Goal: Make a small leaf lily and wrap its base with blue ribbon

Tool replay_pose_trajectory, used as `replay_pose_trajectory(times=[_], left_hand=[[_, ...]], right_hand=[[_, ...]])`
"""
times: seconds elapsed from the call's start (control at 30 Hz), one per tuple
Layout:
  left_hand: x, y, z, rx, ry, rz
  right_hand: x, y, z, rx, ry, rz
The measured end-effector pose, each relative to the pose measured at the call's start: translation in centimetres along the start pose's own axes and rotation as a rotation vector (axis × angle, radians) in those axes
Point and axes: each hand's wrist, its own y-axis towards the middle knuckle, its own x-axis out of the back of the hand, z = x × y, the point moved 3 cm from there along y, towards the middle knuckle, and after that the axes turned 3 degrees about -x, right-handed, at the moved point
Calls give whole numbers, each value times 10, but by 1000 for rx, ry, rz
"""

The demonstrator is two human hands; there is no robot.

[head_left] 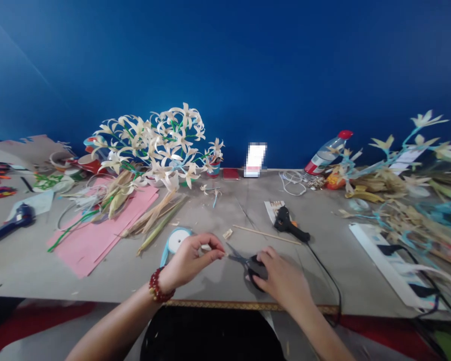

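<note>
My right hand grips a pair of scissors with black handles, the blades parted and pointing left. Close to the blade tips, my left hand is closed in a pinch on a small pale piece, perhaps husk or petal, mostly hidden by the fingers. Red beads circle the left wrist. Just behind the left hand lies a roll of light blue tape. A small pale scrap rests on the table beyond the scissors.
A black glue gun with its cord lies to the right, near a thin stick and a white power strip. Pink paper, dried husks and white flowers spread leftward. A bottle leans at the back.
</note>
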Motion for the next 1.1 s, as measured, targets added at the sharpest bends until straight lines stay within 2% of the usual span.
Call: replay_pose_trajectory(times=[0.1,0.23,0.4,0.47,0.53,0.6,0.63,0.7,0.77,0.8,0.93,1.03,1.1], left_hand=[[-2,3,-7,-56,52,59],[-6,3,-13,-124,68,103],[-12,2,-22,-241,186,138],[-14,1,-27,-311,252,119],[-16,1,-28,-326,278,113],[-15,-2,-27,-307,250,57],[-13,-4,-26,-302,230,-21],[-7,-11,-22,-300,181,-271],[-6,-21,-15,-286,117,-467],[-10,-25,-11,-271,78,-484],[-35,-36,4,-183,-48,-329],[-45,-38,13,-97,-190,-338],[-45,-39,19,-43,-274,-344]], right_hand=[[0,6,2,10,-1,102],[14,14,3,82,212,175],[32,9,32,249,886,198],[30,6,47,269,1067,196],[23,4,57,226,1194,200],[12,2,61,147,1317,210],[6,1,61,102,1371,202],[-4,-3,59,19,1451,147],[-14,-6,59,-51,1509,58],[-18,-8,60,-73,1526,22],[-29,-11,70,-68,1496,-46],[-30,-13,76,3,1365,-54],[-27,-15,71,81,1185,-116]])
